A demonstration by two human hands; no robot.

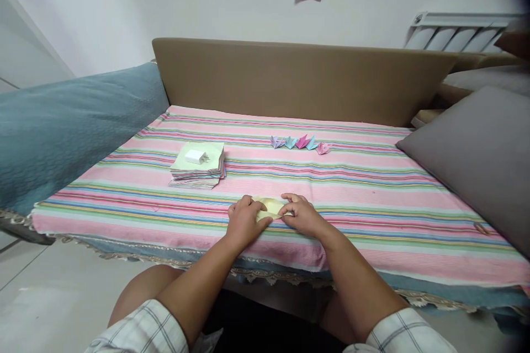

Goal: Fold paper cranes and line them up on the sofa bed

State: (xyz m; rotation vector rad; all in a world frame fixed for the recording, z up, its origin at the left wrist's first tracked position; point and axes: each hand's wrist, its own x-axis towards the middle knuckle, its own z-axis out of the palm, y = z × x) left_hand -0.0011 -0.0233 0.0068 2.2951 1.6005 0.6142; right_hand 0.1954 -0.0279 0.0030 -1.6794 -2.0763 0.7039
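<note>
A pale yellow sheet of paper (271, 207), curved and partly folded, lies between my hands near the front edge of the striped cloth. My left hand (247, 217) holds its left side, with the thumb along the near edge. At the right end, my right hand (304, 215) pinches the paper between thumb and fingers. Parts of the sheet are hidden under my fingers. Beyond the hands stands a row of several folded paper cranes (303, 142) in purple, blue and pink.
Left of my hands sits a stack of square paper (199, 174) with a white plug adapter (196, 156) on top. A grey cushion (476, 160) leans at the right. The brown backrest (290, 80) borders the far side, and a blue armrest (78, 121) the left.
</note>
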